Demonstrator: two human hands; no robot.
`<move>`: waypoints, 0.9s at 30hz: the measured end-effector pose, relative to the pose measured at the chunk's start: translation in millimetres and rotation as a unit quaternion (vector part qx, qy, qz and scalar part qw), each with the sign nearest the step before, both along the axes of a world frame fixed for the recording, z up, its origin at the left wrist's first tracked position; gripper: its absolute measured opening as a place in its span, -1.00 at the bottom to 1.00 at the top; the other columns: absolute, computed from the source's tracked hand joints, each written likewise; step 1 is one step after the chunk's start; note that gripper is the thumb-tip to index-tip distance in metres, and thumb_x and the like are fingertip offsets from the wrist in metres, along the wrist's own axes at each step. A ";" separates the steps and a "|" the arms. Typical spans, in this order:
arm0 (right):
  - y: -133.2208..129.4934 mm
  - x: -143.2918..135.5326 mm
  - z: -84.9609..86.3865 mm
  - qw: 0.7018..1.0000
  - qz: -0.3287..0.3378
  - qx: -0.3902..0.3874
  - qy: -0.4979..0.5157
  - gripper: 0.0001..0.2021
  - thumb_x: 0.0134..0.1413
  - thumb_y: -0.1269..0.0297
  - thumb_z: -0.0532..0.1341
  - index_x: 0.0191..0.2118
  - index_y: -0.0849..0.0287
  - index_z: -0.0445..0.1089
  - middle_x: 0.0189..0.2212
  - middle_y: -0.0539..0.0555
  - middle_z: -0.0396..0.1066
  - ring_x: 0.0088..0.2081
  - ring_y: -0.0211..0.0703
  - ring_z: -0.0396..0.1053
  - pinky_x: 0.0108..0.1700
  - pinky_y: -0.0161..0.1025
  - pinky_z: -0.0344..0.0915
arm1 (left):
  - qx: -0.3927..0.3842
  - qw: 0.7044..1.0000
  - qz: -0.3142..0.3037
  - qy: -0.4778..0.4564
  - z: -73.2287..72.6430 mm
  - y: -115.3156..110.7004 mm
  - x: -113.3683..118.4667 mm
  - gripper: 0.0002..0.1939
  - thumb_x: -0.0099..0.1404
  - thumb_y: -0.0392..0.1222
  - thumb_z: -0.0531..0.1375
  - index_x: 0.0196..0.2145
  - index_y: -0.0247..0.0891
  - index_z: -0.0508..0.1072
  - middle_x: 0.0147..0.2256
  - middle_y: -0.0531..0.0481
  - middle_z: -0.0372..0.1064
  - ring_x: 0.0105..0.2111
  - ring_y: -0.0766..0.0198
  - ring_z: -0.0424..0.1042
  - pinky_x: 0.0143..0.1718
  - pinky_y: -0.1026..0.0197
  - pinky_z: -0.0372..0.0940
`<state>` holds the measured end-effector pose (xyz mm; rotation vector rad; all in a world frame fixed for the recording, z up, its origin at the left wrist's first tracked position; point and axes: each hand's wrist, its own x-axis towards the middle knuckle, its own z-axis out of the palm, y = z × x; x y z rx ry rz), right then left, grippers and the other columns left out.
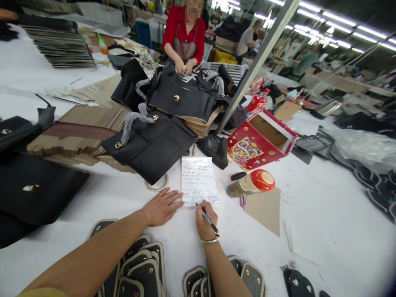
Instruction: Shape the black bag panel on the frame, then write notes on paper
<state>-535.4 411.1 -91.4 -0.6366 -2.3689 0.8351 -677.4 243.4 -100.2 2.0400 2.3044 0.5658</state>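
Observation:
My left hand (161,206) lies flat on the white table (324,231), fingers spread, its fingertips touching the left edge of a small handwritten note sheet (199,179). My right hand (205,220) grips a black pen (206,217) whose tip rests at the sheet's lower edge. A silver bracelet sits on that wrist.
Black handbags (153,146) lie on stacked cardboard behind the sheet. A red-capped bottle (251,183) lies on its side to the right, near an open red printed box (258,142). Rows of black leather pieces (139,268) sit at the near edge. A person in red (185,37) works across the table.

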 end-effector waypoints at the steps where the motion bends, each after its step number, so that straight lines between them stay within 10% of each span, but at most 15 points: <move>1: 0.0 -0.2 -0.3 1.000 0.000 -0.001 -0.002 -0.88 0.06 0.41 0.05 -0.46 0.14 0.24 -0.51 0.00 0.32 -0.29 -0.17 0.37 -0.10 -0.21 0.31 | 0.001 1.000 0.001 0.001 -0.2 0.1 0.1 -0.60 0.33 -0.16 -0.02 0.12 -0.15 0.22 0.20 -0.10 0.08 0.18 0.07 0.05 0.20 -0.10 -0.17; 27: 0.2 -0.9 -1.8 1.000 -0.019 0.010 -0.022 -0.86 0.08 0.38 0.02 -0.46 0.13 0.24 -0.52 0.00 0.34 -0.24 -0.13 0.40 -0.13 -0.22 0.31 | 0.004 1.000 0.002 0.005 -1.3 0.3 0.3 -0.60 0.32 -0.16 -0.02 0.11 -0.15 0.24 0.19 -0.10 0.10 0.18 0.08 0.05 0.20 -0.10 -0.16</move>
